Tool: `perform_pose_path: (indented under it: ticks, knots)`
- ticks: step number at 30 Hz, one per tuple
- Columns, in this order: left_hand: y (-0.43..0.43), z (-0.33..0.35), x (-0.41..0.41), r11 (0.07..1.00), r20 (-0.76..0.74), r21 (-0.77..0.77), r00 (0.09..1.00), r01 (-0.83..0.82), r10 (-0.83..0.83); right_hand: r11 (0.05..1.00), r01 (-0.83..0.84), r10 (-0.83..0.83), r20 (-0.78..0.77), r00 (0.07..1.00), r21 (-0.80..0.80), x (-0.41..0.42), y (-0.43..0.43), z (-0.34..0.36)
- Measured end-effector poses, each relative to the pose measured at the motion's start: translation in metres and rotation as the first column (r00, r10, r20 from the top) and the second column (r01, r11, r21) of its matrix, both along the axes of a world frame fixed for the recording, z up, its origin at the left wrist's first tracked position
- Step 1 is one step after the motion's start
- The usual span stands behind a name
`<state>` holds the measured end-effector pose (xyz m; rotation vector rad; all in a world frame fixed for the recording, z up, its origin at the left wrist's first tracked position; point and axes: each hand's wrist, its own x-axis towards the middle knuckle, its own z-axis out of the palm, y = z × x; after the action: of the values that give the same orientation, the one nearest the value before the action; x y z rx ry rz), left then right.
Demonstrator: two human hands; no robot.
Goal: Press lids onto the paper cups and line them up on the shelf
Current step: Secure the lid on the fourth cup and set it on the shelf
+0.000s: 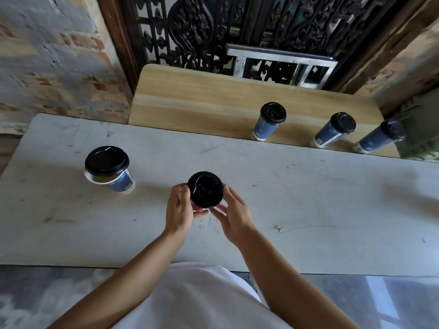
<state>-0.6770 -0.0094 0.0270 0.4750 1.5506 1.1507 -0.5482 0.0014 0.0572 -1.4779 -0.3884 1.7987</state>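
A paper cup with a black lid [205, 189] stands on the grey table [308, 198] in front of me; only its lid shows from above. My left hand [178, 210] curls round its left side and my right hand [234, 216] curls round its right side. Another blue paper cup [108, 168] stands at the table's left with a black lid resting loosely and off-centre on it. Three lidded blue cups [269, 121] [336, 129] [380, 136] stand in a row on the wooden shelf [202, 100] behind the table.
A brick wall [52, 55] rises at the left. An ornate dark metal grille [237, 27] and a silver metal frame [280, 64] stand behind the shelf. A green object [420, 129] is at the shelf's right end.
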Motion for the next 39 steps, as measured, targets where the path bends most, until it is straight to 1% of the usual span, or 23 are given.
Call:
perform_pose_path:
  ticks: [5,7,9,13,17,20,22,25,29,34,36,39]
  knots:
    - [0.007,0.001,-0.006,0.996,-0.084,-0.046,0.994,0.070,-0.074,0.993,-0.090,0.081,0.122,0.989,0.073,0.006,-0.001,0.003]
    - [0.008,0.000,-0.007,0.993,-0.117,-0.034,0.987,0.111,-0.114,0.991,-0.098,0.083,0.164,0.983,0.090,0.005,-0.001,0.003]
    - [0.008,-0.002,-0.008,0.992,-0.159,-0.013,0.979,0.128,-0.129,0.988,-0.101,0.070,0.240,0.968,0.116,0.001,0.000,0.001]
    - [0.006,-0.006,-0.012,0.988,-0.188,0.033,0.972,0.152,-0.144,0.974,-0.144,0.070,0.375,0.924,0.173,-0.004,0.000,-0.005]
    - [0.008,-0.007,-0.014,0.976,-0.208,0.039,0.957,0.213,-0.201,0.970,-0.146,0.052,0.418,0.907,0.196,-0.005,0.000,-0.010]
    - [0.011,-0.003,-0.015,0.972,-0.223,0.036,0.950,0.231,-0.217,0.974,-0.139,0.050,0.434,0.899,0.176,-0.008,0.003,-0.009]
    - [0.012,0.000,-0.015,0.969,-0.212,0.036,0.949,0.246,-0.233,0.981,-0.127,0.057,0.413,0.909,0.145,-0.009,0.006,-0.005]
    - [0.011,0.006,-0.017,0.960,-0.157,0.058,0.952,0.275,-0.264,0.991,-0.102,0.073,0.282,0.957,0.091,-0.003,0.009,0.001]
    - [0.009,0.008,-0.017,0.952,-0.148,0.067,0.947,0.298,-0.286,0.997,-0.074,0.070,0.132,0.989,0.025,-0.001,0.007,0.004]
    - [0.006,0.009,-0.013,0.965,-0.175,0.045,0.953,0.259,-0.247,0.999,-0.012,0.011,0.008,1.000,0.037,-0.004,-0.003,0.000]
    - [0.006,0.010,-0.013,0.969,-0.160,0.017,0.957,0.247,-0.241,0.999,0.014,-0.012,-0.045,0.999,0.044,-0.003,-0.008,-0.002]
    - [0.006,0.011,-0.013,0.977,-0.112,-0.023,0.970,0.213,-0.214,0.998,0.041,-0.037,-0.074,0.997,0.051,-0.003,-0.011,-0.004]
